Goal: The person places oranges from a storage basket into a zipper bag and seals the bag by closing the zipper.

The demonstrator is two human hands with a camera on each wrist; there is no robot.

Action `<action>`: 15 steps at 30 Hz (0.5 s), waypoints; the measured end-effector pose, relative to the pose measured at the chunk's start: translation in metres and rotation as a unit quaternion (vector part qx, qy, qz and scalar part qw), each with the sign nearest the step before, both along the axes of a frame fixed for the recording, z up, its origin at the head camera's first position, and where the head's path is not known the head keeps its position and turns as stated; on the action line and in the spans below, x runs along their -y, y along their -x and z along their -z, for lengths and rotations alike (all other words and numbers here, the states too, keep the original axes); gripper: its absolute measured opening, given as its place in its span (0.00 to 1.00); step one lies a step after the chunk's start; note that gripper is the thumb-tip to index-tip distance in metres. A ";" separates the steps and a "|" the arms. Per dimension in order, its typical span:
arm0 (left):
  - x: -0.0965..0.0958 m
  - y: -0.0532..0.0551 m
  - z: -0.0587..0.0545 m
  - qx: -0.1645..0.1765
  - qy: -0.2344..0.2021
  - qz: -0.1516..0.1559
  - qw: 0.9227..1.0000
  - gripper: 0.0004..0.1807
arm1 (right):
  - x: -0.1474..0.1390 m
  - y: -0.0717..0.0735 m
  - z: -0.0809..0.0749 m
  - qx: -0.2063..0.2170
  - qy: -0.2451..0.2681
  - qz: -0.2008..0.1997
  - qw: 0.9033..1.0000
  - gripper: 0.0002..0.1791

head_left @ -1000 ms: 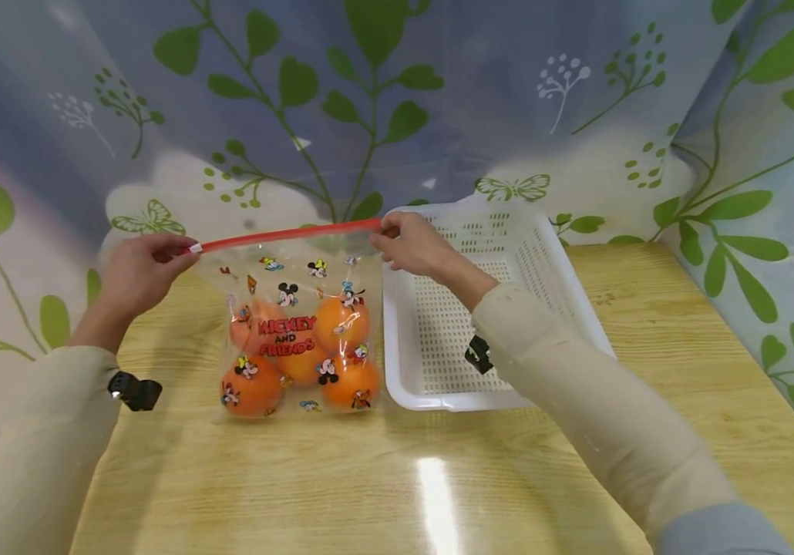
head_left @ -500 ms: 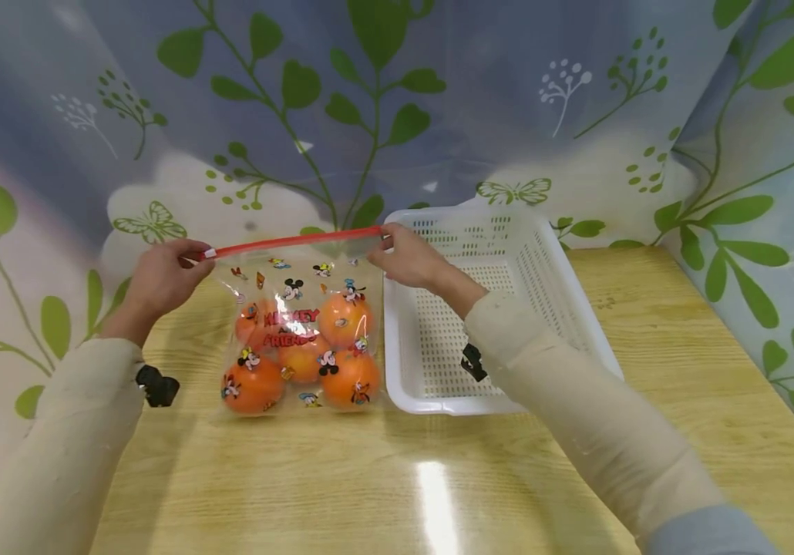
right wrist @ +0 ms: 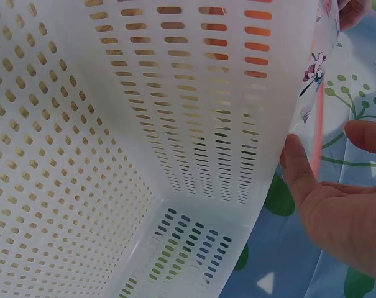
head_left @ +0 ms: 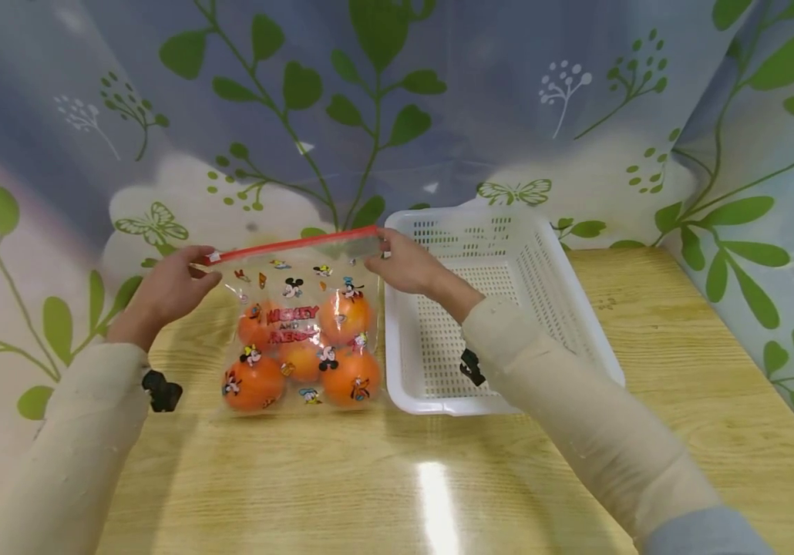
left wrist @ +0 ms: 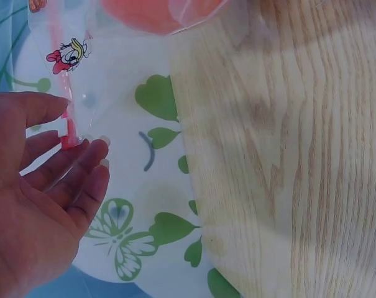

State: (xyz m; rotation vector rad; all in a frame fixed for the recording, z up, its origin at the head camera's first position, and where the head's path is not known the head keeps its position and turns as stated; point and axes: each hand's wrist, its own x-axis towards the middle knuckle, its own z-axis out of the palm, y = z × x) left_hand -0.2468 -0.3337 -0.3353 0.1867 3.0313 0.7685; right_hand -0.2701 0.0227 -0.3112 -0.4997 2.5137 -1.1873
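A clear zip bag [head_left: 314, 270] with cartoon prints and a red zip strip stands on the table in the head view, several oranges [head_left: 254, 381] at its bottom. My left hand [head_left: 171, 289] pinches the strip's left end, beside the white slider [head_left: 213, 257]. The left wrist view shows that hand [left wrist: 45, 180] with thumb and index at the red end, other fingers loosely bent. At the opposite top corner, my right hand [head_left: 407, 262] holds the bag between thumb and fingers. In the right wrist view, this hand [right wrist: 343, 198] is beside the basket's rim, one digit against the bag's edge.
A white perforated plastic basket [head_left: 404, 389] stands immediately right of the bag, under my right forearm. Behind the wooden table [head_left: 341, 486] hangs a cloth [head_left: 480, 100] printed with leaves and butterflies. Black wrist cameras [head_left: 163, 391] are strapped to both sleeves.
My left hand has moved right and slightly toward me, bringing the slider end along. The right hand has dropped a little, and the bag's upper part sags more.
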 end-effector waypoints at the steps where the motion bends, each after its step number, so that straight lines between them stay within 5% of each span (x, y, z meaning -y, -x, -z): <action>1: 0.000 0.000 0.000 0.003 -0.001 0.005 1.000 0.31 | 0.000 -0.001 0.000 -0.001 0.001 -0.001 1.000 0.38; 7: -0.002 -0.006 0.004 0.034 -0.002 0.028 0.999 0.33 | -0.004 -0.004 0.002 -0.011 0.005 -0.018 1.000 0.33; 15: -0.005 -0.014 0.009 0.018 0.019 0.053 0.998 0.31 | -0.014 -0.006 0.004 -0.033 0.012 -0.041 0.999 0.27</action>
